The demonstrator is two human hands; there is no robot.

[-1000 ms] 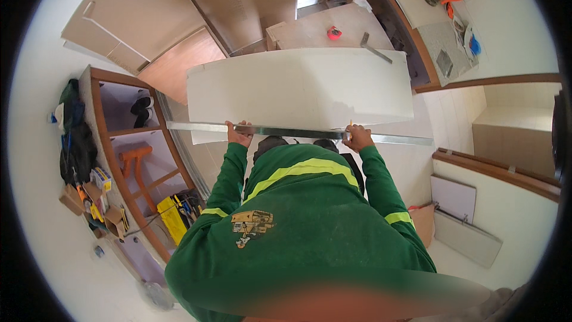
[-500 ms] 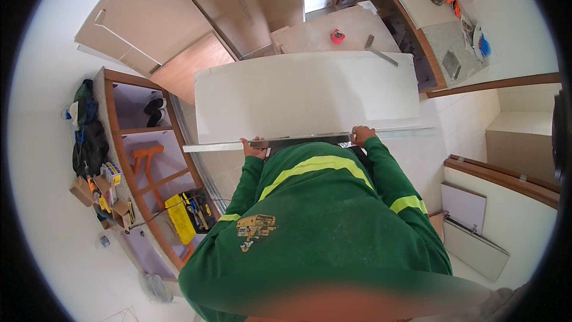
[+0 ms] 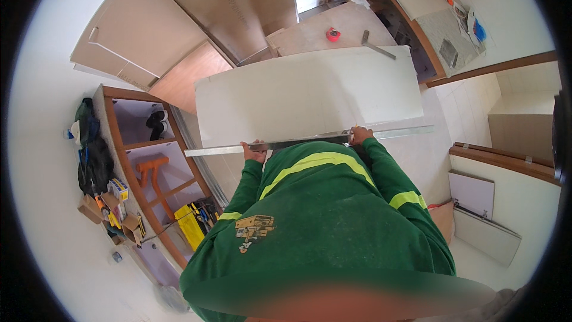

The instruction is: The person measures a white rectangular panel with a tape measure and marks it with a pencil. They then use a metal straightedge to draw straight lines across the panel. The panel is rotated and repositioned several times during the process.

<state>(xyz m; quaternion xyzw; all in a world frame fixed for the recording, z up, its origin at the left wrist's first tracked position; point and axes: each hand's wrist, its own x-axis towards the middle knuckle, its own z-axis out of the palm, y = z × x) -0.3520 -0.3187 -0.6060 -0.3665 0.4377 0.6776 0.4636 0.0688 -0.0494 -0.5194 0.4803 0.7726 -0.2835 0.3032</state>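
Observation:
A long, narrow metal profile [image 3: 220, 149] lies crosswise along the near edge of a white board [image 3: 304, 89], close against my waist. Towards its left part, my left hand [image 3: 255, 152] grips it, thumb and fingers wrapped around the edge. My right hand [image 3: 360, 135] is closed at the profile's right part, by the board's near right side. A small pale tip shows above the right fingers; what it is cannot be made out. Both ends of the profile stick out past the board.
A combination square [image 3: 378, 46] and a red tape measure [image 3: 333, 34] rest on panels beyond the board. Large brown sheets [image 3: 149, 18] lean at the far left. Left stands an open cabinet [image 3: 146, 145] with a yellow toolbox [image 3: 190, 225]; a countertop [image 3: 441, 30] is far right.
The view has turned slightly, so the surroundings sit a little differently in the picture. Both hands keep their hold on the metal profile, which has barely moved.

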